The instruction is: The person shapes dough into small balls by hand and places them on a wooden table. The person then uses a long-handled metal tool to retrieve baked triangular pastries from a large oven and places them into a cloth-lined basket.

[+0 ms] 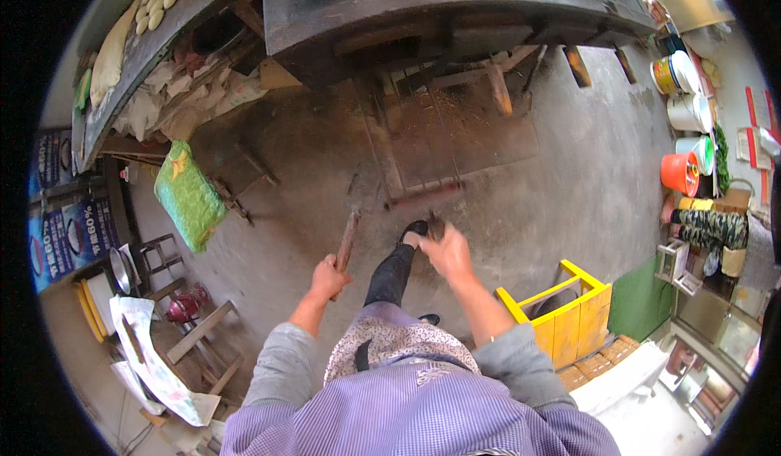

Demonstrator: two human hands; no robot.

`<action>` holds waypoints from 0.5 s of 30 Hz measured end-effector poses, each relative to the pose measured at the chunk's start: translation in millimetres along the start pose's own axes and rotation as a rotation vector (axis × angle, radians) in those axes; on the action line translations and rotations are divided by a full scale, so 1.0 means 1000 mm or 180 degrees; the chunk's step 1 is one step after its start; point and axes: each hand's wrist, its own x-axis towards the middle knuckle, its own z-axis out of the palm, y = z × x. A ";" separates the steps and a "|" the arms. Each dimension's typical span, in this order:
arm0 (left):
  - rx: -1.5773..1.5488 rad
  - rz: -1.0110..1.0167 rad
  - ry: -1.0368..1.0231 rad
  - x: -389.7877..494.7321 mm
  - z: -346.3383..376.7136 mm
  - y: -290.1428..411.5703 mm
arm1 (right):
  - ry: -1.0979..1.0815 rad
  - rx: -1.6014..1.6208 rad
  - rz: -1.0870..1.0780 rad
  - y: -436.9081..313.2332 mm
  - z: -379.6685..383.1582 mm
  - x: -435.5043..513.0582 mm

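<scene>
My left hand (pixel 330 278) grips the rough wooden handle of a short shovel-like tool (pixel 348 242). Its flat grey blade, partly lost against the floor, points away from me. My right hand (pixel 450 253) is blurred, its fingers curled about a small dark brown object (pixel 435 229) whose kind I cannot make out. Beyond both hands, a metal frame with long rods (pixel 421 198) lies on the concrete floor and runs under a dark-topped work surface (pixel 390 23). One black shoe (pixel 413 229) shows just left of my right hand.
Oval dough pieces (pixel 160 4) rest on the left counter, with a green cushion (pixel 189 196) by its edge. A yellow wooden stool (pixel 564 319) stands at right. Farther right are several buckets (pixel 678 174) and a person's camouflage-clad legs (pixel 711 225). Wooden furniture (pixel 201 334) stands at left.
</scene>
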 end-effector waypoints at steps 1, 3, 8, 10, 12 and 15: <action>0.0083 0.0061 0.0023 0.003 -0.004 0.008 | 0.0097 0.0072 -0.0123 0.021 -0.004 -0.029; 0.0309 0.0316 0.0156 0.008 -0.011 0.025 | 0.0361 -0.0149 0.0079 0.063 -0.009 -0.085; 0.0965 0.1114 0.0577 0.006 -0.021 0.071 | 0.0628 -0.0382 0.0703 0.191 -0.021 -0.217; 0.0780 0.1209 0.0665 -0.003 -0.021 0.084 | 0.0895 -0.0450 0.0601 0.241 -0.026 -0.264; 0.0690 0.1299 0.0606 -0.020 -0.018 0.091 | 0.0967 -0.0726 0.0596 0.284 -0.030 -0.311; 0.0447 0.1384 0.0321 -0.052 -0.003 0.092 | 0.1036 -0.1006 0.0838 0.328 -0.031 -0.375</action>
